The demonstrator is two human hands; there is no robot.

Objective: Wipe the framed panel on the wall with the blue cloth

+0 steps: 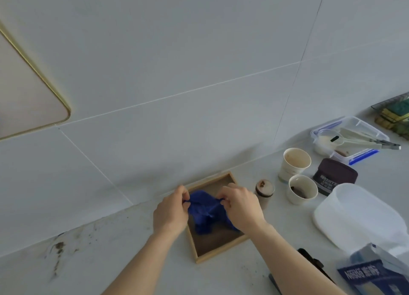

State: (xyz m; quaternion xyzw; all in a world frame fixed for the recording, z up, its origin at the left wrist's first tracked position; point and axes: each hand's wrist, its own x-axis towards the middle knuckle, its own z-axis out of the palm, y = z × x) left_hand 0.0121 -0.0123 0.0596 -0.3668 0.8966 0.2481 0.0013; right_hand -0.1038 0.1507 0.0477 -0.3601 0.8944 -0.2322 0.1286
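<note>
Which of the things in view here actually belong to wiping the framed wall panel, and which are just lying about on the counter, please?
Belong to the job:
blue cloth, pinched by left hand and right hand
framed panel on the wall

Lying about:
wooden tray under the cloth
two paper cups
small jar
dark tub
clip-lid container
white lid

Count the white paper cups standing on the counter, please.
2. A taller white paper cup stands near the wall; a shorter white paper cup with dark residue sits just in front of it. None seem hidden.
</note>
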